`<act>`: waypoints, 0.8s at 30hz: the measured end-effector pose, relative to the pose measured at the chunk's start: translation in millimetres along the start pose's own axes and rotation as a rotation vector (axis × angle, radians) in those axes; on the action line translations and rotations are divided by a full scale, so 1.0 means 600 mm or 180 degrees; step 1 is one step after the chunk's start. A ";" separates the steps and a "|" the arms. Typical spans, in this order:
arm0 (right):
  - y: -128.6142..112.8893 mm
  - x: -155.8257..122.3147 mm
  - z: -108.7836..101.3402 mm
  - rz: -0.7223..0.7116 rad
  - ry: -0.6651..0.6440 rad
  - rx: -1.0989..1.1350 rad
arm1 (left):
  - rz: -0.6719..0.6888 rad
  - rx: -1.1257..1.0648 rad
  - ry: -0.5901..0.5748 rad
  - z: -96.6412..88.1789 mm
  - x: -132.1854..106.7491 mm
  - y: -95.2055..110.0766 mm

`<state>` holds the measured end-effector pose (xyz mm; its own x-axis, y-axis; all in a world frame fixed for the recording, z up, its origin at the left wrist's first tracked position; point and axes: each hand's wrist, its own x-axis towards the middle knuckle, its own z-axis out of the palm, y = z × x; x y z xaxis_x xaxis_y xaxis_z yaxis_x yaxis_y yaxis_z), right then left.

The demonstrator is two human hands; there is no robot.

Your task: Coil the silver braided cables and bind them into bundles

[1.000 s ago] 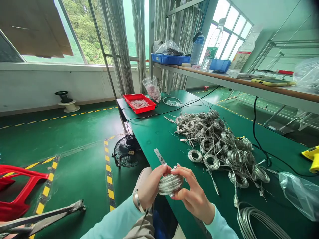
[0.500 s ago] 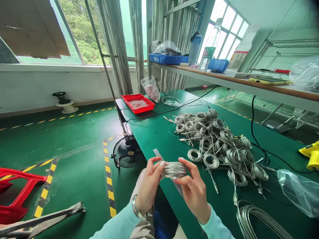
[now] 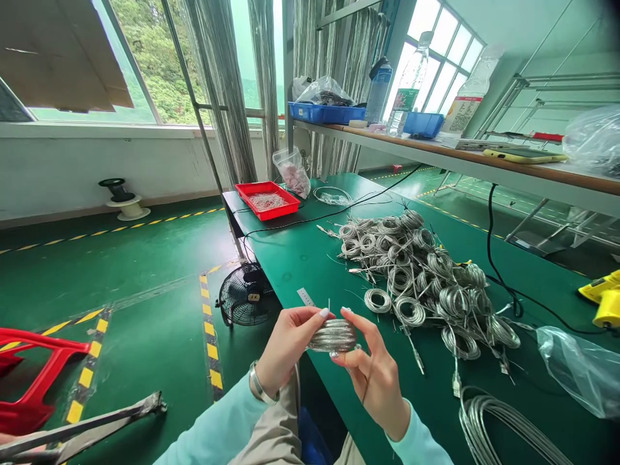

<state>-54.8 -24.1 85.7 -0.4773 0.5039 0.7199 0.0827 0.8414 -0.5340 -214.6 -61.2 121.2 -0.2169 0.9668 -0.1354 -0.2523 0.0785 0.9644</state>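
Note:
Both hands hold one small coil of silver braided cable [image 3: 333, 336] above the near edge of the green table [image 3: 310, 258]. My left hand [image 3: 285, 345] pinches its left side with thumb and fingers. My right hand [image 3: 375, 374] grips its right side, fingers curled over the top. A short wire end sticks up from the coil. A heap of several similar coiled cables [image 3: 421, 278] lies on the table just beyond my hands. A metal ruler [image 3: 306, 297] lies on the table under the hands.
A red tray [image 3: 267, 199] and a plastic bag [image 3: 293, 172] sit at the table's far end. Uncoiled cable [image 3: 498, 426] and a clear bag [image 3: 578, 371] lie at the right. A black fan [image 3: 246, 296] stands on the floor. A shelf [image 3: 475, 165] carries blue bins and bottles.
The coil has risen a little and been turned between my fingers; my left thumb and right fingers have shifted on it. The view has barely moved.

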 end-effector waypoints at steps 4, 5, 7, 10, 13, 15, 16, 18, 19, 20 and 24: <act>-0.002 -0.001 0.002 0.0034 0.0204 -0.0111 | 0.0561 0.0357 -0.0405 -0.002 -0.014 0.001; -0.004 0.000 0.002 0.0077 0.0247 -0.0094 | 0.0679 0.0496 -0.0509 -0.004 -0.017 0.000; -0.006 0.002 0.000 0.0146 0.0291 -0.0045 | 0.0862 0.0778 -0.0642 -0.008 -0.021 -0.003; -0.009 0.004 -0.004 0.0279 0.0219 0.0054 | 0.0970 0.1015 -0.0670 -0.012 -0.022 -0.009; -0.010 0.003 -0.007 0.0347 0.0167 0.0167 | 0.1040 0.1166 -0.0665 -0.011 -0.021 -0.011; -0.010 0.001 -0.007 0.0311 0.0222 0.0198 | 0.1121 0.1285 -0.0673 -0.011 -0.022 -0.011; -0.011 -0.001 -0.007 0.0293 0.0246 0.0192 | 0.1162 0.1357 -0.0671 -0.011 -0.023 -0.010; -0.013 -0.003 -0.006 0.0271 0.0259 0.0172 | 0.1227 0.1498 -0.0651 -0.012 -0.025 -0.009; -0.016 -0.003 -0.006 0.0273 0.0251 0.0170 | 0.1236 0.1535 -0.0655 -0.012 -0.027 -0.008; -0.018 -0.003 -0.006 0.0297 0.0235 0.0181 | 0.1228 0.1538 -0.0685 -0.012 -0.028 -0.006; -0.028 0.005 -0.013 0.0593 0.0111 0.0418 | 0.1235 0.1479 -0.0963 -0.010 -0.034 0.002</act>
<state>-50.6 -35.1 100.2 -0.4337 0.6566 0.6171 0.0511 0.7017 -0.7106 -216.2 -82.6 123.7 0.0807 0.9663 0.2446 0.2370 -0.2570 0.9369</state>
